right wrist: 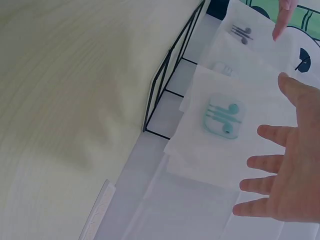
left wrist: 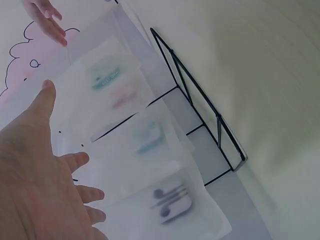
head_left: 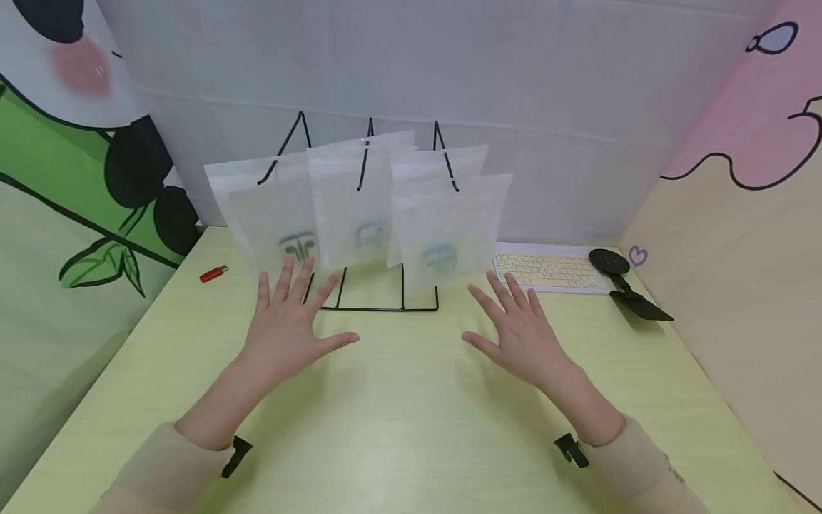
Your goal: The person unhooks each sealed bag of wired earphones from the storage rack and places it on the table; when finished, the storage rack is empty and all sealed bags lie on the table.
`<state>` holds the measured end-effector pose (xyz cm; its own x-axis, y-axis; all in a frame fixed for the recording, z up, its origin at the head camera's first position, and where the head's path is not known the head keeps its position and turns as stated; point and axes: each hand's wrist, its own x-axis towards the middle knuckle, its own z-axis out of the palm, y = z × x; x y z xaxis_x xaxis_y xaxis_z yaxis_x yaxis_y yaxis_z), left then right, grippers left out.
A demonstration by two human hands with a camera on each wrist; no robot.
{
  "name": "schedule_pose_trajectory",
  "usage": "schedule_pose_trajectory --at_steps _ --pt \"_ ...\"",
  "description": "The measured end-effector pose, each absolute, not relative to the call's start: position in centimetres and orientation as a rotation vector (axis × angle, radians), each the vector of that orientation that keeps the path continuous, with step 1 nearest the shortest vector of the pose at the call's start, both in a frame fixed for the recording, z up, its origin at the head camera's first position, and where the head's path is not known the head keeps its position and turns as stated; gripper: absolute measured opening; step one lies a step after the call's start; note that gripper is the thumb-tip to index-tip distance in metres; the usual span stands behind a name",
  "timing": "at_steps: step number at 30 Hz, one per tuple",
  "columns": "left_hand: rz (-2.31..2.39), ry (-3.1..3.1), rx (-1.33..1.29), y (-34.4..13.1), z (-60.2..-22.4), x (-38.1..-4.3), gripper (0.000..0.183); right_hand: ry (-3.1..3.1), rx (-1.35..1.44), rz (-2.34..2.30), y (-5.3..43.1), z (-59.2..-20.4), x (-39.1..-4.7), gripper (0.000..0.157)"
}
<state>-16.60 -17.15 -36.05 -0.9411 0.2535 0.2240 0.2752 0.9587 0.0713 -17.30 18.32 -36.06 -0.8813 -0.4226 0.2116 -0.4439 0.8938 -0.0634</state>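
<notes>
Both hands are held out with fingers spread and nothing in them. In the head view, my left hand [head_left: 282, 325] is in front of the left side of a black wire rack [head_left: 385, 309]; my right hand [head_left: 520, 328] is to the right of its base. Translucent white pouches hang from the rack's hooks: a left pouch [head_left: 257, 207], a middle pouch [head_left: 347, 214] and a front right pouch [head_left: 449, 221] with another behind it. In the left wrist view, dark wired earphones [left wrist: 171, 202] show through one pouch. Teal earphones [right wrist: 223, 117] show through another in the right wrist view.
A white keyboard [head_left: 549, 270] lies at the back right of the table [head_left: 398, 428], with a black stand-like object [head_left: 629, 285] at its right end. A small red USB stick [head_left: 213, 273] is at the far left. A pale curtain [head_left: 546, 107] hangs behind the rack.
</notes>
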Motion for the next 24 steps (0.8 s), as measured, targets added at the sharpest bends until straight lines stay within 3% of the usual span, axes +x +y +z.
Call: schedule_pose_trajectory --at_steps 12,24 --pt "-0.263 -2.585 -0.311 -21.9 -34.1 -16.6 0.102 -2.842 0.793 0.377 17.4 -37.5 -19.1 0.084" --pt "-0.518 -2.225 -0.298 -26.2 -34.3 -19.4 0.101 -2.962 0.864 0.551 16.4 -40.3 -21.3 0.092"
